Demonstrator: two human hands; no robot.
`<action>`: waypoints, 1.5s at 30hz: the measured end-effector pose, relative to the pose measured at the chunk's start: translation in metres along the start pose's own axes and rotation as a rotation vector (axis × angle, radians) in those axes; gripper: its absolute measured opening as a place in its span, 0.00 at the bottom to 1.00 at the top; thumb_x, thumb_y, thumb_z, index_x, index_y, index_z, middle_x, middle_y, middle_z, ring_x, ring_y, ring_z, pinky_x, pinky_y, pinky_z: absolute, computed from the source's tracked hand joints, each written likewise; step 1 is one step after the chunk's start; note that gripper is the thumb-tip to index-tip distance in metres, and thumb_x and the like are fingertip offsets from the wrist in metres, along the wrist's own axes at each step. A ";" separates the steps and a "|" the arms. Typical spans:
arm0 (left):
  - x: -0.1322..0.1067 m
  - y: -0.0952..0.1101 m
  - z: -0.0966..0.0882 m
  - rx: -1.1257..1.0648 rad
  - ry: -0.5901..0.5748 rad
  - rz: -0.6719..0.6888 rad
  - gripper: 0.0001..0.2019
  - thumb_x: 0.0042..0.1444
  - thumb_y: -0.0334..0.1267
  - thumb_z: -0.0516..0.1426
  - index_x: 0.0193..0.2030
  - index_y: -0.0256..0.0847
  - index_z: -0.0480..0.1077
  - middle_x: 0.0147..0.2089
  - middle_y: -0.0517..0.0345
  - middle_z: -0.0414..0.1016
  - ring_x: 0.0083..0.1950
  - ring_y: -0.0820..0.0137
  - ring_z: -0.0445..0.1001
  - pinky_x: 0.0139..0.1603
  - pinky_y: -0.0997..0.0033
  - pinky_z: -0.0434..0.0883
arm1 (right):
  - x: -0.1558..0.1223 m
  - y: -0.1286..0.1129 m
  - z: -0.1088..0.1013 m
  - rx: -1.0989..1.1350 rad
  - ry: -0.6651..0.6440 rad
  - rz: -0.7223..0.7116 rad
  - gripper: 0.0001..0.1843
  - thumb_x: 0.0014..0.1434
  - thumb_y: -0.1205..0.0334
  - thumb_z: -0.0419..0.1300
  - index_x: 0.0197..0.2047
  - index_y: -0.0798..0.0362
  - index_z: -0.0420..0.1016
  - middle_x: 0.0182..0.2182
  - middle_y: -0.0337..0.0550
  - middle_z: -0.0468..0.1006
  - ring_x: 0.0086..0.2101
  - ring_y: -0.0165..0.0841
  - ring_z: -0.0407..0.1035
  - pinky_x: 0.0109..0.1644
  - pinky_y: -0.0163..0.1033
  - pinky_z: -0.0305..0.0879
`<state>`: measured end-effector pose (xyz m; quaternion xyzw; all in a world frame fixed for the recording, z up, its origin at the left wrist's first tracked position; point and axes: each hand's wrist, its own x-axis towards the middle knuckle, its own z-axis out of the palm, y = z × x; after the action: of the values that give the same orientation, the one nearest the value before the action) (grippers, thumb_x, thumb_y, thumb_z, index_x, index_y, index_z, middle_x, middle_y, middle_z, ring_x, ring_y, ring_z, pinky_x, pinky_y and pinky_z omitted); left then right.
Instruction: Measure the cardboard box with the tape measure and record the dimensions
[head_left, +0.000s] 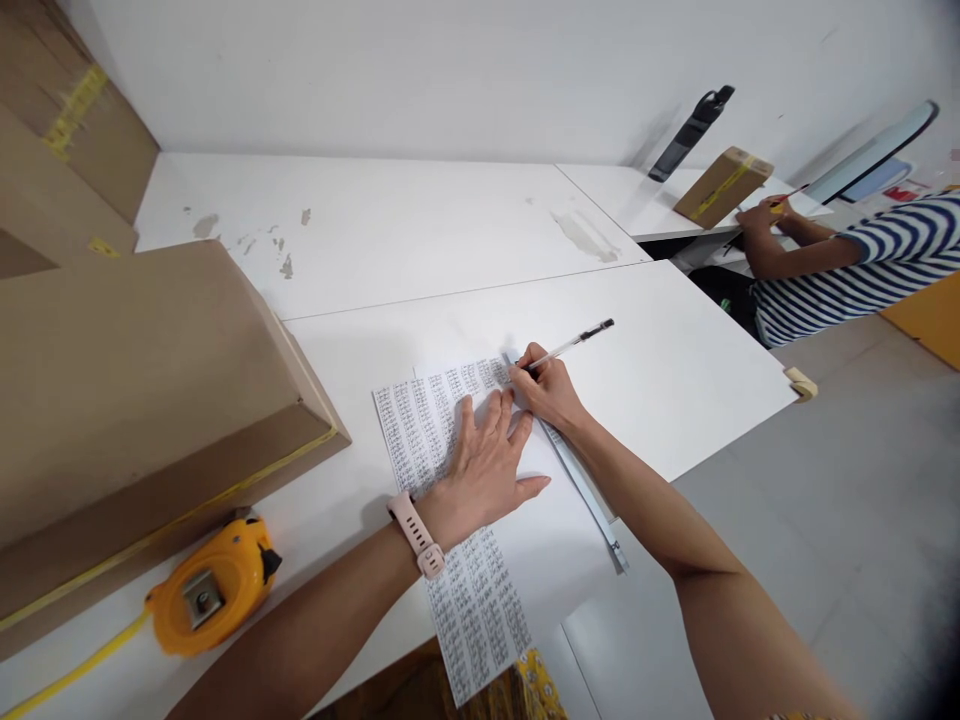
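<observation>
A sheet of paper with several columns of dark handwriting lies on the white table and hangs over its front edge. My left hand rests flat on it, fingers spread, with a pale pink watch band on the wrist. In my right hand is a clear pen with a black end, its tip hidden by my fingers near the sheet's top right corner. Along the paper's right side runs a narrow light-blue ruler, passing under my right hand.
Cardboard boxes fill the left side. Before them sits an orange tape measure with its yellow blade pulled out. At the far right are a dark bottle, a small carton and a person in a striped shirt.
</observation>
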<state>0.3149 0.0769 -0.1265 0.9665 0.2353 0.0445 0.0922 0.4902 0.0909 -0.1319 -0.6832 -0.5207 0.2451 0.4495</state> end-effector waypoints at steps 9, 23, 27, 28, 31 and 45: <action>0.000 0.000 -0.001 0.010 -0.007 0.000 0.39 0.66 0.63 0.47 0.70 0.30 0.60 0.73 0.28 0.58 0.77 0.44 0.46 0.72 0.32 0.42 | 0.000 -0.002 0.001 -0.023 0.010 0.001 0.08 0.55 0.62 0.59 0.27 0.49 0.62 0.17 0.29 0.60 0.21 0.27 0.54 0.26 0.37 0.50; 0.000 0.001 -0.005 0.004 -0.014 0.001 0.39 0.66 0.62 0.49 0.70 0.29 0.60 0.72 0.28 0.59 0.77 0.43 0.47 0.71 0.31 0.45 | 0.000 -0.004 0.001 -0.024 0.003 0.010 0.08 0.53 0.62 0.58 0.27 0.49 0.61 0.17 0.29 0.60 0.20 0.26 0.53 0.25 0.36 0.49; 0.000 0.001 -0.003 0.004 -0.008 -0.002 0.39 0.66 0.62 0.49 0.70 0.31 0.61 0.73 0.29 0.58 0.77 0.44 0.47 0.72 0.31 0.45 | 0.000 -0.002 0.001 -0.033 0.025 0.001 0.08 0.54 0.61 0.58 0.27 0.49 0.61 0.17 0.29 0.59 0.21 0.26 0.53 0.26 0.36 0.49; 0.000 0.001 -0.003 0.004 -0.006 -0.002 0.39 0.66 0.62 0.49 0.70 0.31 0.61 0.74 0.29 0.56 0.77 0.44 0.47 0.72 0.31 0.44 | 0.000 -0.002 0.001 -0.035 0.030 -0.004 0.08 0.54 0.61 0.58 0.28 0.49 0.61 0.17 0.29 0.59 0.21 0.26 0.53 0.26 0.36 0.49; 0.000 0.001 -0.003 0.000 0.000 0.001 0.39 0.66 0.62 0.49 0.70 0.29 0.60 0.74 0.26 0.55 0.77 0.43 0.47 0.72 0.31 0.44 | 0.000 -0.002 0.001 -0.041 0.032 -0.013 0.08 0.55 0.61 0.58 0.28 0.49 0.61 0.18 0.29 0.59 0.21 0.26 0.53 0.26 0.36 0.49; -0.001 0.001 -0.003 -0.013 -0.008 0.001 0.40 0.66 0.62 0.50 0.71 0.28 0.59 0.74 0.25 0.54 0.77 0.42 0.47 0.72 0.31 0.44 | 0.001 0.002 -0.001 -0.045 0.035 -0.024 0.08 0.55 0.63 0.58 0.28 0.49 0.61 0.18 0.29 0.59 0.22 0.27 0.53 0.27 0.36 0.49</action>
<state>0.3142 0.0765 -0.1231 0.9662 0.2342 0.0420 0.0994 0.4923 0.0912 -0.1335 -0.6912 -0.5262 0.2158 0.4458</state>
